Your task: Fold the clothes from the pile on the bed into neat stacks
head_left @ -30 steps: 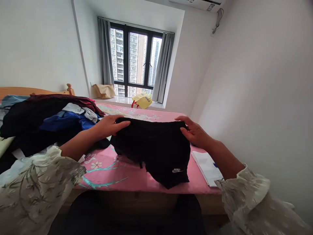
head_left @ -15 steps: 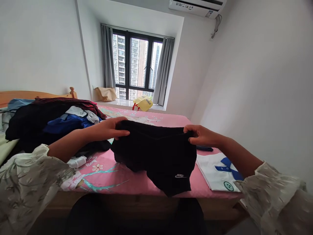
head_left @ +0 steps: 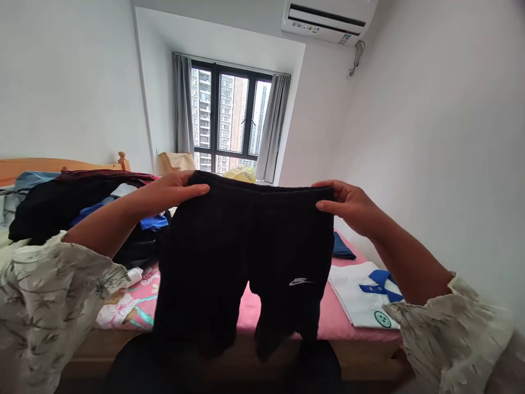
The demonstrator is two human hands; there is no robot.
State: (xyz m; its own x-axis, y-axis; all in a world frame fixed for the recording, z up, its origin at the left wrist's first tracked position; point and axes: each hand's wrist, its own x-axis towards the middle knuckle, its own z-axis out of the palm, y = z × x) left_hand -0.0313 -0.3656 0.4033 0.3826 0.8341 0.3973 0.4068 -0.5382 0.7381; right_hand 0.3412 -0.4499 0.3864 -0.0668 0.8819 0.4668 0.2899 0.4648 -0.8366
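Black shorts (head_left: 246, 235) with a small white logo on one leg hang spread out in front of me, above the near edge of the bed. My left hand (head_left: 180, 187) pinches the waistband at its left end, thumb on the near side. At the right end, my right hand (head_left: 342, 201) grips the waistband the same way. Both legs of the shorts dangle past the bed's edge, their lower ends blurred. Part of the pink flowered sheet (head_left: 250, 312) shows between the legs.
A heap of clothes (head_left: 53, 202) lies on the bed at left. To the right are a folded white polo shirt (head_left: 356, 293) with blue collar and a folded dark blue garment (head_left: 342, 247). A paper bag (head_left: 178, 162) and a yellow bag (head_left: 240, 174) stand by the window.
Both hands have risen and moved slightly apart, lifting the shorts. The legs, bunched and slanted before, now hang down straight and separate.
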